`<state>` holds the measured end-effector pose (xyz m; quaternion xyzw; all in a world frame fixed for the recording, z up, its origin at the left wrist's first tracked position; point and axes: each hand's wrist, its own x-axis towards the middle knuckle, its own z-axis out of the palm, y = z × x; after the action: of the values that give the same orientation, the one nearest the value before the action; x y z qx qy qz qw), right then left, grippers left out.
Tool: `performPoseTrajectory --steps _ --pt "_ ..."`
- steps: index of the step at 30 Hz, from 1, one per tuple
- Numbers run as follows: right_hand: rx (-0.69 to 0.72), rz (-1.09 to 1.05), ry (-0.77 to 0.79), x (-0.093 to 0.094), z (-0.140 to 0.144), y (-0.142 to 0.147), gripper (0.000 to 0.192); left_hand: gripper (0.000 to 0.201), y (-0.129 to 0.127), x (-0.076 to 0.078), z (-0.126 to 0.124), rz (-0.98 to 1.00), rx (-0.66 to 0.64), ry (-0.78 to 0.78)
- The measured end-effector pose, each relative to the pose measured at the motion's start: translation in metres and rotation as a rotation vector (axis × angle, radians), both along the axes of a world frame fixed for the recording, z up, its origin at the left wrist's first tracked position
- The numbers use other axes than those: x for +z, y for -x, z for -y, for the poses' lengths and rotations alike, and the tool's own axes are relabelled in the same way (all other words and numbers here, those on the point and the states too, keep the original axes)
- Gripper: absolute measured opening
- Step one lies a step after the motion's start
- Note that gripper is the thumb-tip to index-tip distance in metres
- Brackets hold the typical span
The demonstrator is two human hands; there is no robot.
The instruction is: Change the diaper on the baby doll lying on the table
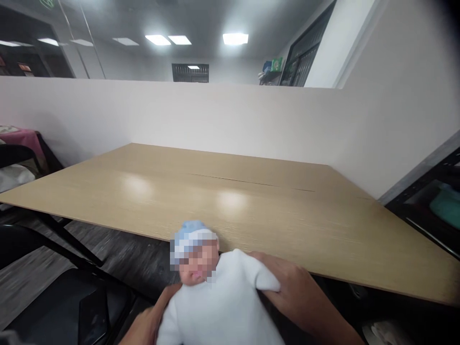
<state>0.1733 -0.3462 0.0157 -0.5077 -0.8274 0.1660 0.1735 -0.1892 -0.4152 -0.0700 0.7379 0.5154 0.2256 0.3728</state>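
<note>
Holding a baby doll (219, 306) in a white onesie and blue cap at the near edge of the wooden table (251, 206), right hand (291, 287) wrapped round its shoulder, left hand (147, 326) gripping its other side low down, partly out of frame

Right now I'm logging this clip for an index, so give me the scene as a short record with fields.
Held thing: baby doll in a white suit and blue-and-white cap
Left hand: at the doll's side, low in frame, blurred
Right hand: grips the doll's arm and shoulder
Doll's place: upright, in front of the table's near edge
Table: light wood
Nearby: black chair at left
</note>
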Motion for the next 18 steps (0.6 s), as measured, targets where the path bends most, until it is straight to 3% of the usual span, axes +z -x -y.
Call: performPoseTrajectory --steps 3,8,12,15,18 --pt "-0.121 -0.003 0.032 0.003 -0.016 -0.018 0.028 0.081 -0.006 0.026 -0.050 0.060 -0.057 0.004" --pt "-0.345 0.040 0.023 -0.010 -0.067 -0.037 0.016 0.075 -0.022 0.063 -0.158 0.016 -0.178 -0.064" --pt "-0.409 0.041 0.001 -0.025 -0.098 -0.051 0.019 0.076 -0.028 0.067 -0.225 -0.057 -0.221 -0.069" --pt "-0.415 -0.003 0.010 -0.035 -0.109 -0.063 0.023 0.076 -0.025 0.064 -0.258 -0.150 -0.229 -0.102" --pt "-0.408 -0.040 -0.021 -0.046 -0.125 -0.076 0.030 0.060 -0.021 0.058 -0.283 -0.280 -0.198 -0.180"
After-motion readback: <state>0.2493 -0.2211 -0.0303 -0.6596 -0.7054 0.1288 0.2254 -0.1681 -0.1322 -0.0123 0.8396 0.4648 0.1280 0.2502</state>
